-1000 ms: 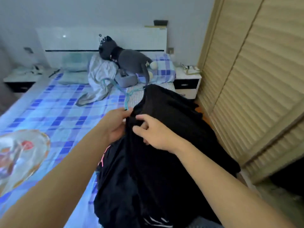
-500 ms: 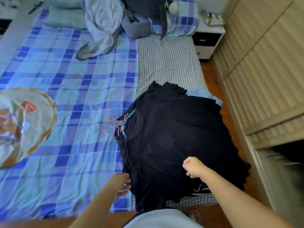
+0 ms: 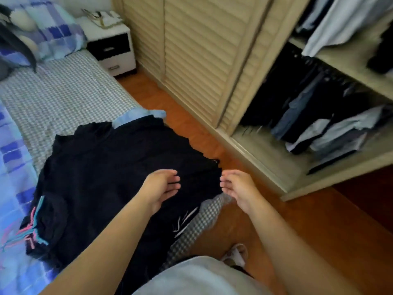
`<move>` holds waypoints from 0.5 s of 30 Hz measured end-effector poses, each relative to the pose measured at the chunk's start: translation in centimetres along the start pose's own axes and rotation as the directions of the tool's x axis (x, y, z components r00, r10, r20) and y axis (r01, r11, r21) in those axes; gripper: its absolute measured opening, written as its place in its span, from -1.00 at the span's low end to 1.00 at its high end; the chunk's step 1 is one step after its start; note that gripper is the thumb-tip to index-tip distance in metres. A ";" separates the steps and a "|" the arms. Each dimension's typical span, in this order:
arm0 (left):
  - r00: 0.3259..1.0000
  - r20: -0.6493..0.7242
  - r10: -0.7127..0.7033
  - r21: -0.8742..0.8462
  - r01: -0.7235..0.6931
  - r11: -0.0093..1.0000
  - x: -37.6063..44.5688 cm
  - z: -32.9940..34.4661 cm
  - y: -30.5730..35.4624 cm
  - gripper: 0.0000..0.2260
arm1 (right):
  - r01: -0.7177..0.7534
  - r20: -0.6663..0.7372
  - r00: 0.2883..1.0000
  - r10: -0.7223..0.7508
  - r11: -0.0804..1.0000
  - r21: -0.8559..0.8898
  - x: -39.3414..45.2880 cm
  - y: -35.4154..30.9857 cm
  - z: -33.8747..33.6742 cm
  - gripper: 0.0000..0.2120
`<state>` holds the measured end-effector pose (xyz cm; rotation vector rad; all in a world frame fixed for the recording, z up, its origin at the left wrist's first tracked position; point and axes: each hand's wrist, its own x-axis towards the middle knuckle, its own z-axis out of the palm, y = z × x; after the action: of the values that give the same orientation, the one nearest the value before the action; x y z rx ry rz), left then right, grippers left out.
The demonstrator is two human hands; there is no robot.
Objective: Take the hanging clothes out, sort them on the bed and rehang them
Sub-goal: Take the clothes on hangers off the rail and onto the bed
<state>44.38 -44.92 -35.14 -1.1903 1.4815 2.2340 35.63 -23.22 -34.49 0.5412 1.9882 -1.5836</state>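
Note:
A pile of black clothes (image 3: 110,177) lies on the bed's right side, with pink and blue hangers (image 3: 32,228) sticking out at its left end. My left hand (image 3: 161,188) hovers over the pile's right part, fingers loosely curled and holding nothing. My right hand (image 3: 238,186) floats just past the bed's edge, above the floor, also relaxed and holding nothing. In the open wardrobe (image 3: 265,154) at the right, dark and light clothes (image 3: 314,116) hang on a rail.
The bed (image 3: 63,99) has a grey checked sheet and a blue plaid cover (image 3: 12,167). A white bedside cabinet (image 3: 112,45) stands at the back. Slatted wardrobe doors (image 3: 197,56) are slid left. Wooden floor (image 3: 319,220) runs between bed and wardrobe.
Both hands have let go of the black pile and lifted off it. My view has swung right from the bed toward the open wardrobe.

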 end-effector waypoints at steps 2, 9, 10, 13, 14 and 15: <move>0.998 0.062 0.021 0.057 -0.025 0.998 0.7 6.8 0.6 -0.85 | 0.019 -0.107 0.994 -0.001 0.986 0.165 1.4 -0.5 -6.2 -0.82; 0.946 0.318 -0.056 0.145 0.009 0.989 1.0 31.3 -0.9 -0.82 | 0.132 -0.261 0.965 -0.038 0.927 0.352 3.5 -4.6 -27.9 -0.85; 0.936 0.352 -0.025 0.160 -0.034 0.987 0.8 34.6 0.3 -0.83 | 0.180 -0.283 0.956 -0.077 0.916 0.358 3.3 -6.0 -31.0 -0.85; 0.895 0.430 0.123 0.162 -0.211 0.964 0.0 43.6 5.8 -0.86 | 0.338 -0.355 0.911 -0.212 0.876 0.345 2.8 -11.3 -38.8 -0.84; 0.875 0.454 0.170 0.175 -0.275 0.946 -0.3 46.0 7.7 -0.85 | 0.382 -0.370 0.894 -0.254 0.863 0.330 3.0 -13.0 -40.7 -0.84; 0.849 0.486 0.207 0.191 -0.334 0.923 -0.7 48.3 9.4 -0.85 | 0.420 -0.381 0.877 -0.292 0.850 0.317 3.4 -14.5 -42.3 -0.84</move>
<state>15.05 -8.34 -20.10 -0.3447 1.7495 2.1743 17.35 14.56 -18.57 0.6347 2.1028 -2.2882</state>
